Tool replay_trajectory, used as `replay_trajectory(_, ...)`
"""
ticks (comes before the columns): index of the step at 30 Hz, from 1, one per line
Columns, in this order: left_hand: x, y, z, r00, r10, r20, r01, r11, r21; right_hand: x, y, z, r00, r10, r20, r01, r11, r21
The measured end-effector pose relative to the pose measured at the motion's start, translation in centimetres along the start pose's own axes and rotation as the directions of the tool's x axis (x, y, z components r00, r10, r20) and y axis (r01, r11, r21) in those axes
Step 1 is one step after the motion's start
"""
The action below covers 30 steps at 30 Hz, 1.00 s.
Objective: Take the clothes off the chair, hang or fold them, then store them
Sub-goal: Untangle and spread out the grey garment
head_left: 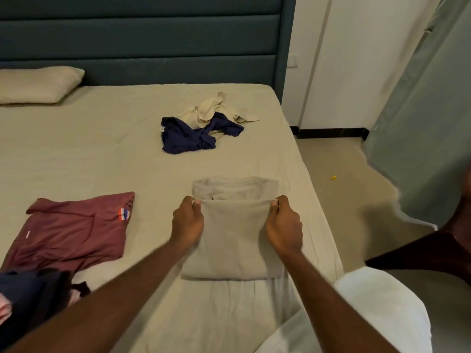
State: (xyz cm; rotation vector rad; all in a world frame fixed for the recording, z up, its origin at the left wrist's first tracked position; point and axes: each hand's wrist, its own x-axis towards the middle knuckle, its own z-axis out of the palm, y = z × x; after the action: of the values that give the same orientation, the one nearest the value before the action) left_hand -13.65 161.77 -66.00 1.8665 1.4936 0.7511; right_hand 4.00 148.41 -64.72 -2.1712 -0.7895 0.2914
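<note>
Beige garment (233, 240), partly folded, lying on the bed (102, 154) near its right edge; the folded flap's upper corners are pinched by the left hand (187, 221) and the right hand (283, 222), thumbs on top. Left of it, a maroon shirt (74, 230) lies flat. Farther up the bed, a crumpled navy garment (188, 138) touches a cream garment (207, 109). Pillow (38, 84) at the headboard (142, 36)
</note>
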Motion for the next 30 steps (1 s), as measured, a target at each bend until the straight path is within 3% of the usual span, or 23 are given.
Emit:
replay_trajectory(3, 0.7, 0.2, 1.5, 0.97, 0.185, -0.157, -0.176, 0.982, 0.069, 1.6, -0.3, 1.2, 0.996, -0.076, -0.05, 0.073, 0.996, -0.053)
replay_trajectory(7, 5.7, 0.3, 1.5, 0.93, 0.303, -0.207, -0.283, 0.951, 0.12, 5.8, -1.6, 1.4, 0.981, -0.176, -0.079, 0.167, 0.98, -0.106)
replay_trajectory(11, 10.6, 0.7, 2.6, 0.934, 0.316, -0.165, -0.288, 0.942, 0.172, 10.5, -3.1, 2.9, 0.981, -0.183, -0.061, 0.168, 0.967, -0.193)
replay_trajectory(14, 13.2, 0.1, 3.6, 0.946, 0.314, -0.077, -0.248, 0.859, 0.448, 13.4, -1.8, 5.0, 0.981, -0.193, -0.027, 0.165, 0.896, -0.412)
replay_trajectory(17, 15.1, -1.6, 4.3, 0.991, 0.115, 0.073, -0.136, 0.875, 0.464, 14.6, 0.8, 6.2, 0.994, 0.07, 0.088, -0.022, 0.888, -0.459)
replay_trajectory(20, 16.3, -2.1, 3.8, 0.975, -0.044, 0.219, -0.011, 0.97, 0.241, 15.5, 1.9, 6.2, 0.976, 0.164, 0.143, -0.103, 0.925, -0.365)
replay_trajectory(22, 16.9, -1.5, 2.7, 0.926, -0.116, 0.36, 0.077, 0.99, 0.122, 16.4, 1.4, 5.7, 0.944, 0.205, 0.259, -0.135, 0.955, -0.264)
replay_trajectory(25, 17.8, -0.2, 1.2, 0.841, -0.154, 0.519, 0.122, 0.988, 0.096, 16.7, 1.0, 5.4, 0.91, 0.184, 0.371, -0.235, 0.967, 0.097)
replay_trajectory(27, 18.2, 1.1, 0.2, 0.844, -0.078, 0.531, 0.029, 0.995, 0.1, 16.0, -0.1, 4.7, 0.925, 0.187, 0.331, -0.315, 0.865, 0.392)
replay_trajectory(30, 18.1, 4.4, -2.0, 0.892, 0.122, 0.435, -0.082, 0.991, -0.11, 15.5, -2.7, 1.7, 0.97, 0.067, 0.233, -0.215, 0.686, 0.695)
